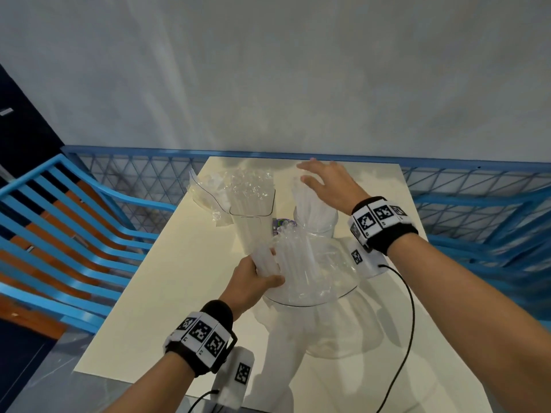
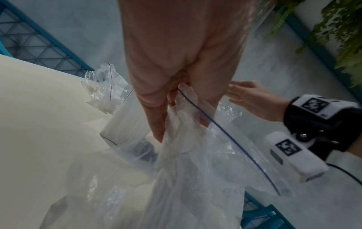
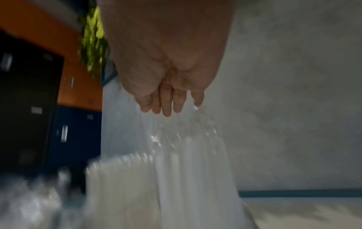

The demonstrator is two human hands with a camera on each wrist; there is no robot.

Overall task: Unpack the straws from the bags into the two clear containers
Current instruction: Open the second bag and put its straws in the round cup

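I have my left hand [image 1: 253, 281] gripping the near edge of a clear zip bag [image 1: 310, 269], its fingers [image 2: 156, 124] curled round the plastic and a few loose straws [image 1: 265, 259]. The bag is held just on the near side of the round container [image 1: 316, 219], most of its straws bunched inside. My right hand [image 1: 331, 183] hovers above that container with fingers [image 3: 166, 105] straight and close together, holding nothing, over the tall straws [image 1: 307, 201] already standing in it.

My worry is the bag: thin, slack plastic held at one edge only. If I tilt it before the right hand steadies the mouth, I judge the straws will fan out and slide past the container's rim onto the tabletop [image 1: 167, 281]. The standing straws lean and look light; a careless sweep of the right hand could knock them out or tip the container. The square container [image 1: 253, 216], left of the round one, looks packed full, so forcing more in there would likely spill some.
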